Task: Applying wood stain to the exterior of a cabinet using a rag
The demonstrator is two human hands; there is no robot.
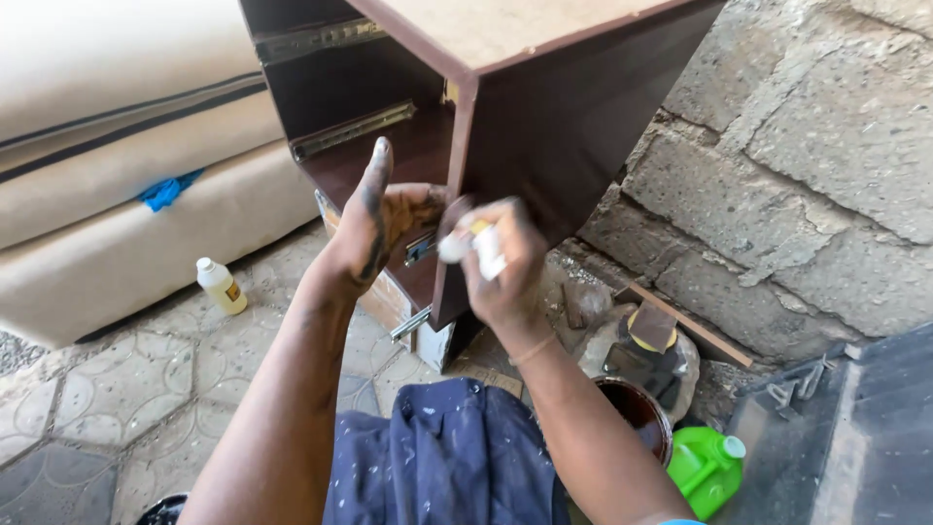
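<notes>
Dark brown laminate covers the cabinet carcass (pixel 544 126), which stands tilted on the paved floor (pixel 117 389) with its raw chipboard panel facing up and metal drawer runners (pixel 355 128) fixed inside its open front. The left hand (pixel 384 228), stained dark, grips the front edge of the carcass's upright panel, thumb raised, fingers curled round behind the edge. The right hand (pixel 501 267) is closed on a small white rag (pixel 476 248), pressed against that same front edge, just beside the left hand. Open floor lies to the left, patterned grey tiles running to cream cushions (pixel 107 175) stacked along the left edge; to the right the carcass sits close to a rough block wall (pixel 807 146). A small clear bottle (pixel 221 285) of yellowish liquid with a white cap stands on the tiles near the cushions. By the wall's foot are an open tin (pixel 637 413) of dark stain and a green plastic jug (pixel 707 469).
</notes>
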